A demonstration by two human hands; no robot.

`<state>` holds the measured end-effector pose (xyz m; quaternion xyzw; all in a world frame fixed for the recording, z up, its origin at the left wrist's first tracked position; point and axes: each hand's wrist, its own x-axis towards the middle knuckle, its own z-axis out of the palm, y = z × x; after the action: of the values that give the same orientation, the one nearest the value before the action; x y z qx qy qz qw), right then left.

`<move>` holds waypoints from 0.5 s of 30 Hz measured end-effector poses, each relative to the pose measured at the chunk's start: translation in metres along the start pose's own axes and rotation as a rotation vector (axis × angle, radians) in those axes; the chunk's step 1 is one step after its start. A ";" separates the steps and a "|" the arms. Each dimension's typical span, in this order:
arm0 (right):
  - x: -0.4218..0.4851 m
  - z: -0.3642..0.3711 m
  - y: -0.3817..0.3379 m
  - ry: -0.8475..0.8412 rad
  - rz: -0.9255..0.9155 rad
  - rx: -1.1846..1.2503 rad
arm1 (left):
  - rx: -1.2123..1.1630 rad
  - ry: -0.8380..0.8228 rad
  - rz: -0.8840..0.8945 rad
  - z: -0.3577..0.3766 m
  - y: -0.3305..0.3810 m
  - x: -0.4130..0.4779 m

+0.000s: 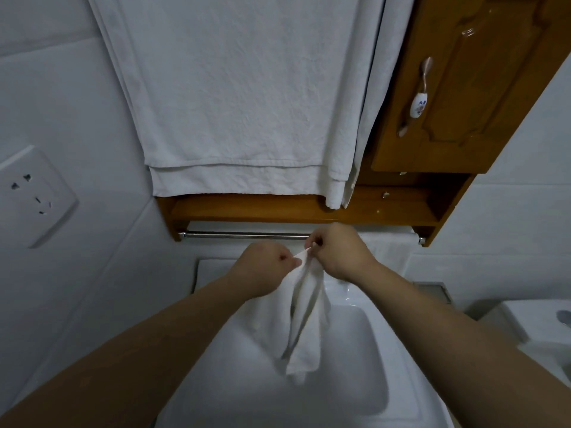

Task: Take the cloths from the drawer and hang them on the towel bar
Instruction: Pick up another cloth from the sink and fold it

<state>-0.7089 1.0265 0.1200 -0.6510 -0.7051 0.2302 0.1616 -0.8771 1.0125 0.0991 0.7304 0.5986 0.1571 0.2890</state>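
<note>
Just below the shiny metal towel bar (247, 235), over the white ceramic sink (355, 350), you've got both hands pinched onto the top edge of a small white terry cloth (304, 322). Your left hand (267, 267) is closed up, thumb and fingers nipping the hem, and your right hand (338, 250) is doing the same thing right next to it, fingers curled tight on that same edge. The rest of the cloth hangs bunched and folded down toward the sink basin, so it's not spread out at all yet.

Looks to me like you're at the bit where you find the edge and open the cloth up before hanging it. The right end of the bar already has another white cloth (386, 247) draped over it, just behind your right hand, while the stretch of bar out to the left of that is bare. So that's where I'd guess this one goes.

Next move probably calls for sliding your hands apart along the hem to shake the folds out, then lifting the cloth up and over the bare part of the bar. Watch the underside of the brown wooden cabinet shelf (262, 208) sitting right above the bar, since the gap there looks tight. I can't see the drawer anywhere.
</note>
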 end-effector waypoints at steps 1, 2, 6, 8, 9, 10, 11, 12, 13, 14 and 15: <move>0.001 -0.003 0.003 0.031 0.014 -0.004 | -0.029 0.026 -0.028 -0.003 -0.004 0.001; 0.003 -0.007 0.007 0.060 0.025 0.005 | -0.052 0.035 -0.041 -0.005 -0.008 0.001; 0.006 -0.020 0.024 0.144 0.073 0.057 | -0.064 0.005 -0.030 -0.011 -0.019 -0.001; 0.008 -0.023 0.031 0.172 0.091 0.058 | -0.087 0.009 -0.008 -0.010 -0.022 -0.001; 0.009 -0.023 0.034 0.173 0.101 0.061 | -0.092 0.010 0.008 -0.009 -0.022 -0.001; 0.010 -0.022 0.036 0.170 0.107 0.056 | -0.081 0.014 0.033 -0.008 -0.022 -0.001; 0.010 -0.021 0.037 0.165 0.109 0.039 | -0.061 0.023 0.047 -0.007 -0.020 -0.001; 0.009 -0.018 0.037 0.161 0.109 0.021 | -0.042 0.046 0.052 -0.006 -0.018 -0.001; 0.008 -0.014 0.037 0.157 0.107 0.012 | -0.038 0.082 0.037 -0.006 -0.016 0.000; 0.006 -0.010 0.036 0.156 0.109 0.019 | -0.057 0.126 0.009 -0.007 -0.014 0.001; 0.003 -0.006 0.035 0.156 0.117 0.043 | -0.107 0.165 -0.034 -0.006 -0.015 0.002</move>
<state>-0.6767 1.0323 0.1060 -0.7033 -0.6461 0.2029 0.2162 -0.8916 1.0181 0.0947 0.6882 0.6235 0.2435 0.2798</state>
